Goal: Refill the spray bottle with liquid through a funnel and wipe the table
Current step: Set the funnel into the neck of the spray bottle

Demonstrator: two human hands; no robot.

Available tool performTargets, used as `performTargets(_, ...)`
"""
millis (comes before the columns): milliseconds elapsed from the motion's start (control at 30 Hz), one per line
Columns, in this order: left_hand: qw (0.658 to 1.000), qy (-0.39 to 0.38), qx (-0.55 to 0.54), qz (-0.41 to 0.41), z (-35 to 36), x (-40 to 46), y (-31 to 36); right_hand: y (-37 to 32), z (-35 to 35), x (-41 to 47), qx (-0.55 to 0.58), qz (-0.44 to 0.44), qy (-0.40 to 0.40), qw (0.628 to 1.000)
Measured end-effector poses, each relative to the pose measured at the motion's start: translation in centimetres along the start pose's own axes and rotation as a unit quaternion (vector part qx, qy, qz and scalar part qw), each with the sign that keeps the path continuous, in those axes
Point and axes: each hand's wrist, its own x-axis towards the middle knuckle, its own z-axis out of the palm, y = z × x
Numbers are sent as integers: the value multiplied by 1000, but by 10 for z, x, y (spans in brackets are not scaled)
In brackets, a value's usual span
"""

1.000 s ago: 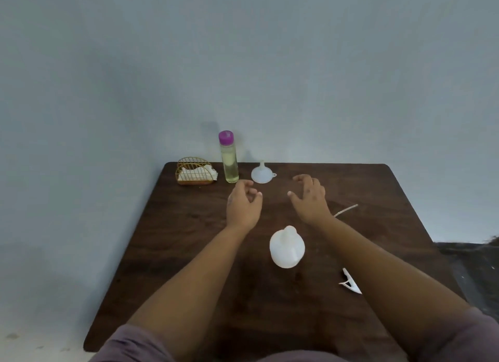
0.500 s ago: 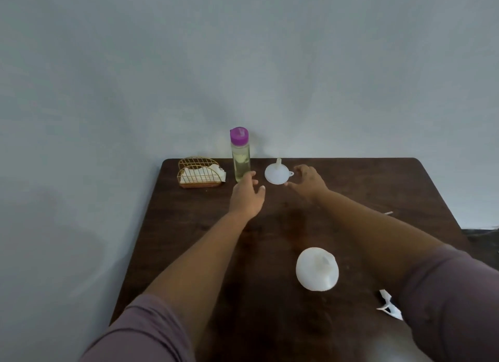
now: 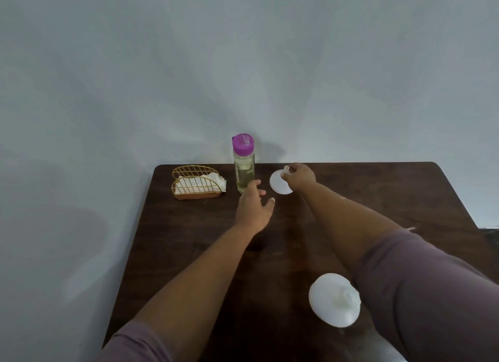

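A white funnel [image 3: 278, 185] lies at the far side of the dark wooden table [image 3: 189, 240], and my right hand [image 3: 299, 176] pinches its spout. A clear bottle of yellowish liquid with a purple cap [image 3: 243, 164] stands upright just left of it. My left hand [image 3: 255, 206] hovers open right in front of that bottle, fingers spread and almost touching its base. The white spray bottle body [image 3: 333, 303], without its head, stands near me under my right forearm.
A gold wire holder with white napkins [image 3: 198, 183] sits at the far left corner. A thin white tube [image 3: 411, 228] pokes out behind my right arm. A plain wall runs directly behind the table's far edge.
Both hands have reached forward across the table. My right hand has closed on the funnel's spout, and my left hand has moved up to the purple-capped bottle.
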Motion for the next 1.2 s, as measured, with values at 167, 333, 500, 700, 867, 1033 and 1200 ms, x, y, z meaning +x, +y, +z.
performTargets(167,1000,-25,0,-19,8,-10,-7,5,5,-2,17,-23,39,999)
performTargets(333,998,-4,-46,-35,4,-15,0,-4,-11,-25,103,-8,72,992)
performTargets(500,991,40,-127,29,-1,-33,25,8,-36,-67,308,37,-52,949)
performTargets(700,984,33,-163,64,3,-73,58,21,-67,-132,354,35,-130,925)
performTargets(867,986,90,-119,69,18,-121,77,38,-94,-184,378,51,-101,919)
performTargets(1033,987,93,-127,16,31,-173,90,72,-121,-238,460,11,-138,877)
performTargets(1200,980,99,-170,-6,39,-210,97,99,-133,-277,419,-68,-122,897)
